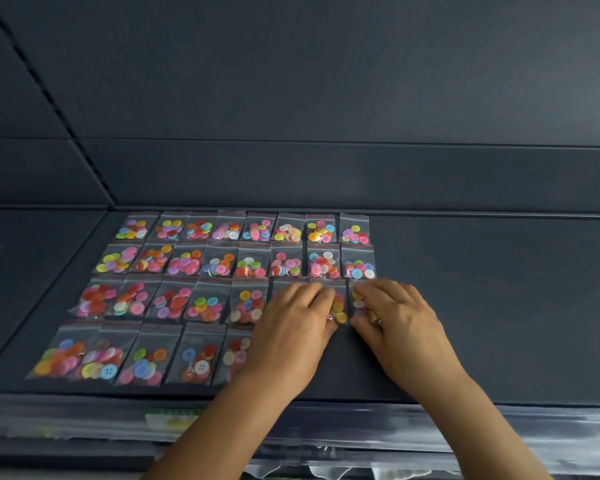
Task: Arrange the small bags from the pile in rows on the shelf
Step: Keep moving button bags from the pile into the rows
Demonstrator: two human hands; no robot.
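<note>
Small bags of buttons (219,263) lie edge to edge in rows mid-frame on the dark shelf (499,306). The left hand (291,327) rests flat with relaxed fingers; the right hand (399,323) pinches the third row's end bag (359,299), probably squaring it.

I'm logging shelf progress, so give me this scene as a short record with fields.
surface: dark shelf
items: small clear bags of coloured buttons
layout: four rows
back two rows: eight bags each
third row: being filled at its right end
front row: five bags visible
left hand: on third-row bags
right hand: on the bag at that row's right end
pile: not visible
</note>
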